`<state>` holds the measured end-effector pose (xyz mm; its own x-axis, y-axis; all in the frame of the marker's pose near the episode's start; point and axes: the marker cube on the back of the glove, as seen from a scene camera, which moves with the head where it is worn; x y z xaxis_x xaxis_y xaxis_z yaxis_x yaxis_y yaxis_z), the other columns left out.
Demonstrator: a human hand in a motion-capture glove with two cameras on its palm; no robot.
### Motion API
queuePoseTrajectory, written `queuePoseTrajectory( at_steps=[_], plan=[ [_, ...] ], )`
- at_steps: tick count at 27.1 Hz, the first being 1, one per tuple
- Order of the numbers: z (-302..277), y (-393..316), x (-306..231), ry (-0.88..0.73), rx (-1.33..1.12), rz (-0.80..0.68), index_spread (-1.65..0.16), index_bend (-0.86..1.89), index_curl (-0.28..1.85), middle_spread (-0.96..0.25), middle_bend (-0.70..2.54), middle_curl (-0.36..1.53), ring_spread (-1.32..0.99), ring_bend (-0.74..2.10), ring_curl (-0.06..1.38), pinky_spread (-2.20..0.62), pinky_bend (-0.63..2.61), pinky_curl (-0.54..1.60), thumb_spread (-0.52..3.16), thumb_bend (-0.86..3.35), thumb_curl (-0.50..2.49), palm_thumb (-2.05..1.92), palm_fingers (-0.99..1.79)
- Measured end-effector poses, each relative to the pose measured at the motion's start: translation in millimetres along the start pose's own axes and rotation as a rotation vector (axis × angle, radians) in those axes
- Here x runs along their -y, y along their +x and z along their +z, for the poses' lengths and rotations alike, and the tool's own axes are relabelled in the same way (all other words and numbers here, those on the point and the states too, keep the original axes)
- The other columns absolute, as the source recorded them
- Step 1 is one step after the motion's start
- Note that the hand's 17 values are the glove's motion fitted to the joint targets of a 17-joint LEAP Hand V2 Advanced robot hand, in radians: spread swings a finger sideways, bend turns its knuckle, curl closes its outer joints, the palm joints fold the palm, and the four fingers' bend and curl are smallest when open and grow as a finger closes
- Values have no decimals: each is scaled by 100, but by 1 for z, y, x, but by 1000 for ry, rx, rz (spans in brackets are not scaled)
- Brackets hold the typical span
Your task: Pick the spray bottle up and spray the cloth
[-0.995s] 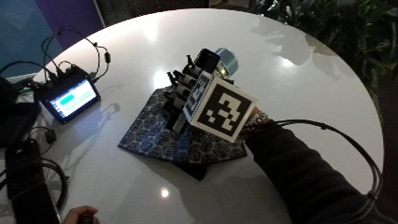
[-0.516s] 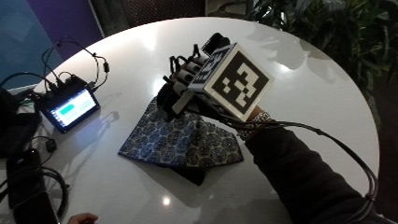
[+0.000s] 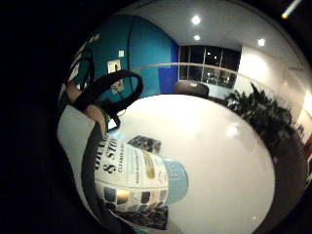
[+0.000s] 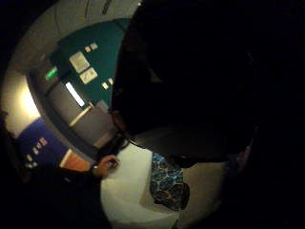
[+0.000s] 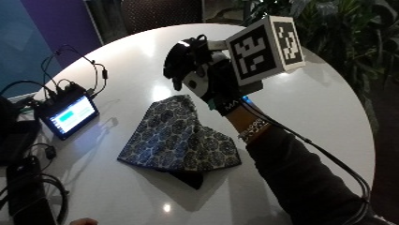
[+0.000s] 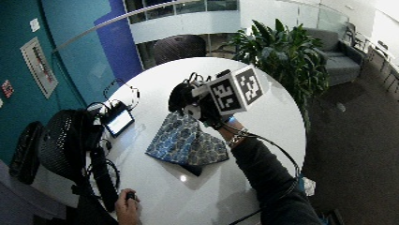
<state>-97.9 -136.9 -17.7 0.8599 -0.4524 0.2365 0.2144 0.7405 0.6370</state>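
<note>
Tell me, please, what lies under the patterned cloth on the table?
Under the patterned cloth a dark layer sticks out at its near edge, lying on the white table. What this layer is, and how far it goes beneath, the cloth hides.

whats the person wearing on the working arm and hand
The right hand wears a black glove with white plastic parts and small white lettering at the cuff. A beaded bracelet sits at the wrist, and a dark long sleeve covers the arm.
</note>
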Motion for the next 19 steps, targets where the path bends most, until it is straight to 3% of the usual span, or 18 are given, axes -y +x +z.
queuePoseTrajectory(
  at_steps=[9, 19],
  plan=[
    [2, 10, 0, 66, 343, 244, -28, 20, 53, -23, 35, 47, -19, 48, 43, -23, 45, 38, 93, -1, 59, 91, 125],
    [48, -73, 2, 17, 558, 317, -27, 17, 53, -21, 34, 48, -17, 47, 43, -20, 46, 38, 96, -2, 60, 93, 124]
  ],
)
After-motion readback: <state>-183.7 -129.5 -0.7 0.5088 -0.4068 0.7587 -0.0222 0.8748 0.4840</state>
